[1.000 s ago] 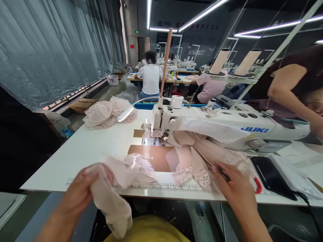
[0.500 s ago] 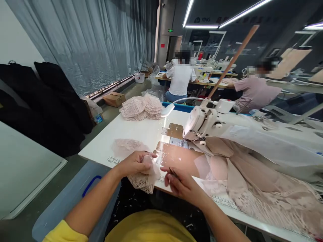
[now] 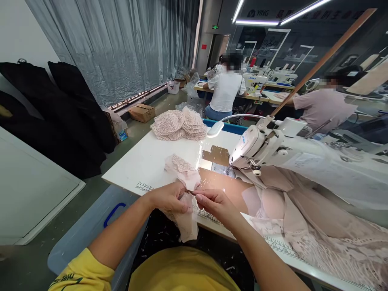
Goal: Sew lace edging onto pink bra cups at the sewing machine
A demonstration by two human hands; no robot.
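Observation:
My left hand (image 3: pixel 172 198) is closed on a pale pink lace fabric piece (image 3: pixel 188 222). One part of the piece hangs below the thumb over the table's front edge, while another part (image 3: pixel 183 171) spreads above the fingers onto the white tabletop. My right hand (image 3: pixel 214 200) is pinched, its fingertips meeting the fabric beside the left fingertips. A small dark bit shows where the fingertips meet, but what the right hand holds is too small to make out.
A white sewing machine (image 3: pixel 266 141) with a lamp (image 3: pixel 216 128) stands right of my hands. Stacked lace cups (image 3: pixel 178 125) lie at the back of the table (image 3: pixel 130 165). Beige lace fabric (image 3: pixel 321 218) covers the right side. A blue-grey bin (image 3: pixel 79 234) sits below left. Two people work beyond.
My right hand has moved in to meet the left hand at the fabric; earlier it was apart, with a small dark tool in its fingers. The fabric has been turned. The view has shifted.

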